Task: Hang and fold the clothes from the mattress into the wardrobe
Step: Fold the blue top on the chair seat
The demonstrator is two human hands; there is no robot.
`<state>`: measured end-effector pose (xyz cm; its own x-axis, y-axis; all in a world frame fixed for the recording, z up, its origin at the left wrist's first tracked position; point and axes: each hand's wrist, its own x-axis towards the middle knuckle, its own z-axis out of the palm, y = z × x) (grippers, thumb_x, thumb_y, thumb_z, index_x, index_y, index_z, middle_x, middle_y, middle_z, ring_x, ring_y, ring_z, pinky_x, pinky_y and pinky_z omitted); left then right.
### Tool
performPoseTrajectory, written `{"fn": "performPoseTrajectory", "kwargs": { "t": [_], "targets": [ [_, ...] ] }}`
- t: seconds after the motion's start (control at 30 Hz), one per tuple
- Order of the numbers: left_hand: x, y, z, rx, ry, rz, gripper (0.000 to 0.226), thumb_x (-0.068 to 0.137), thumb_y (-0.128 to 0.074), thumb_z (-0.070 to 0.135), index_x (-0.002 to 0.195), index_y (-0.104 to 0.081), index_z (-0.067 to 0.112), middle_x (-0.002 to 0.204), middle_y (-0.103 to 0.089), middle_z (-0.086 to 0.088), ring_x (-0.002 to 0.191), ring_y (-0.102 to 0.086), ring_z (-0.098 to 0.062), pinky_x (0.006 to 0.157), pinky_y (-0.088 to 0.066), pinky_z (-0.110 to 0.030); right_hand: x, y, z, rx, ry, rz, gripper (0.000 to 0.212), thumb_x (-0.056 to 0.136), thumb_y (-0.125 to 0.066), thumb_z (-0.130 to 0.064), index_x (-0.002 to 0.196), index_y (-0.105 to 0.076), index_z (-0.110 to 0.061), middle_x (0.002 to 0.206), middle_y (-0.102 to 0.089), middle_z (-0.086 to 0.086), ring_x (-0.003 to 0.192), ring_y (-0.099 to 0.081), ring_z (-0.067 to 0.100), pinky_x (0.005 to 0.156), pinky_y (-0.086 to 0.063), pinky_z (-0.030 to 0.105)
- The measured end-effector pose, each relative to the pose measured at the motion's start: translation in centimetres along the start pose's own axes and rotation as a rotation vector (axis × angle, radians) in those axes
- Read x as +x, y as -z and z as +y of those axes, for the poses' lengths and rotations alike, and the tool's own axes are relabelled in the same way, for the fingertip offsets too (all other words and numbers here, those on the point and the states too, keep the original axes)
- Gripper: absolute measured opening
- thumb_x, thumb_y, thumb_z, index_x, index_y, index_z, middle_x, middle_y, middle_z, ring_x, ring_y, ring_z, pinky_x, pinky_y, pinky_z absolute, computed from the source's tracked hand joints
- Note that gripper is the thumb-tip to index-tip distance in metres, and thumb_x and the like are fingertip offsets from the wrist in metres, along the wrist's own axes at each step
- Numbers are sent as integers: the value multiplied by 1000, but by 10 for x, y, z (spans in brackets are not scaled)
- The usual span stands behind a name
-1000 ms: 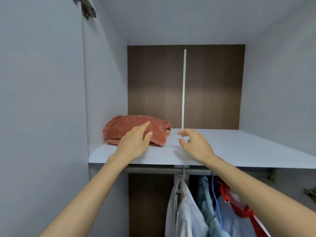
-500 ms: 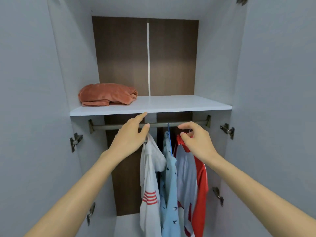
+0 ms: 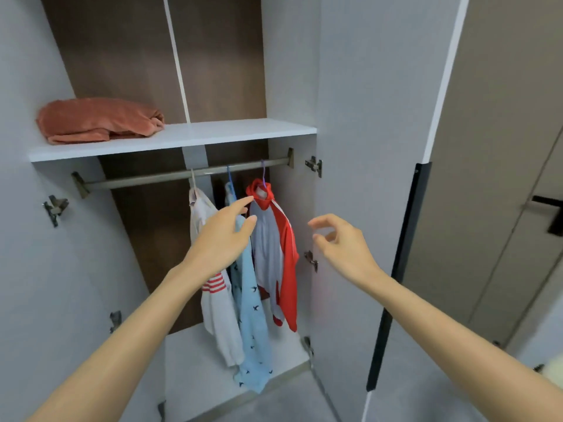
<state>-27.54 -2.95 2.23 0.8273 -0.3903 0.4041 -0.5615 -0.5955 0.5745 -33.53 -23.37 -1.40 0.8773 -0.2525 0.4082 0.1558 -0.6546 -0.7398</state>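
The wardrobe stands open before me. A folded rust-orange garment (image 3: 97, 121) lies at the left of the white upper shelf (image 3: 231, 134). Below it, three garments hang from the metal rail (image 3: 146, 179): a white one with red stripes (image 3: 217, 306), a light blue one with small dark birds (image 3: 253, 324) and a red and grey jacket (image 3: 274, 248). My left hand (image 3: 224, 239) is held open in front of the hanging clothes, fingers apart, holding nothing. My right hand (image 3: 341, 242) hovers open to the right, in front of the open door, also holding nothing.
The open right wardrobe door (image 3: 374, 147) with its dark edge handle (image 3: 396, 275) stands beside my right hand. Hinges (image 3: 313, 167) line both side walls. A beige room door with a black handle (image 3: 548, 214) is at the far right. The wardrobe floor (image 3: 198, 370) is white.
My view has pulled back and dropped from the upper shelf to the whole wardrobe. Both hands have come away from the shelf and the rail and now hover lower, in front of the hanging clothes.
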Motion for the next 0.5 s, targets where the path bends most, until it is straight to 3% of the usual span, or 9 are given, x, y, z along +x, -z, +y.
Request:
{"fn": "performPoseTrajectory", "kwargs": {
  "t": [0.1, 0.2, 0.5],
  "targets": [
    [-21, -21, 0, -10, -32, -84, 49, 100, -40, 34, 147, -31, 28, 146, -43, 2, 133, -42, -17, 107, -33, -33, -41, 3, 14, -34, -94, 29, 24, 92, -52, -13, 112, -60, -24, 116, -60, -12, 79, -55, 1, 80, -47, 23],
    [-43, -42, 3, -25, -85, -167, 47, 99, -42, 34, 146, -33, 28, 145, -45, 1, 133, -40, -17, 109, -33, -34, -90, 6, 31, -49, -211, 78, 24, 93, -52, -15, 114, -59, -25, 119, -59, -15, 76, -55, -3, 75, -43, 19],
    [-112, -132, 60, -118, -252, -448, 40, 98, -46, 29, 138, -47, 26, 123, -62, 4, 120, -54, -21, 102, -39, -34, -249, 60, 75, -152, -530, 273, 25, 91, -53, -12, 113, -60, -21, 120, -60, -7, 74, -57, 7, 78, -44, 26]
  ]
}}
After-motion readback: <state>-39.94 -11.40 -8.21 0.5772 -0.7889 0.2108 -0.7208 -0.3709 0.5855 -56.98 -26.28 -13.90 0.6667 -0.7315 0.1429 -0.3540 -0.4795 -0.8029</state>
